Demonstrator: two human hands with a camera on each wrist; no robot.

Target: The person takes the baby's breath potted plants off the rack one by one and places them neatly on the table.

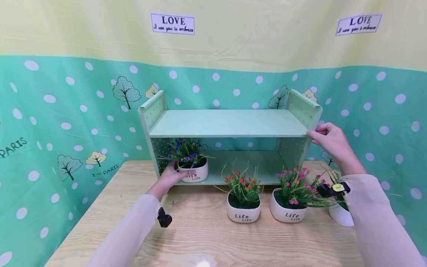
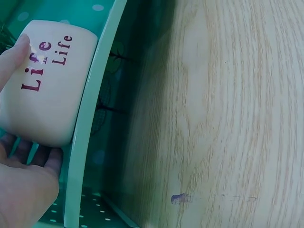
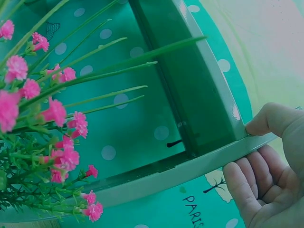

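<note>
On the lower level of a pale green two-tier shelf [image 1: 227, 122] stands a white oval flowerpot [image 1: 200, 172] with blue flowers, at the left end. My left hand [image 1: 170, 176] grips this pot, thumb across its lettered front and fingers around its left side. In the left wrist view the pot [image 2: 57, 104] sits right at the shelf's front lip [image 2: 90, 109]. My right hand [image 1: 328, 142] holds the right side panel of the shelf near the upper board. The right wrist view shows the thumb and curled fingers [image 3: 242, 183] on either side of the panel's edge [image 3: 213, 159].
On the wooden table [image 1: 200, 230], in front of the shelf, stand a pot with red flowers [image 1: 243, 213] and one with pink flowers [image 1: 290, 213]. Another white pot [image 1: 340, 215] is partly behind my right sleeve. A dotted curtain [image 1: 83, 122] hangs behind.
</note>
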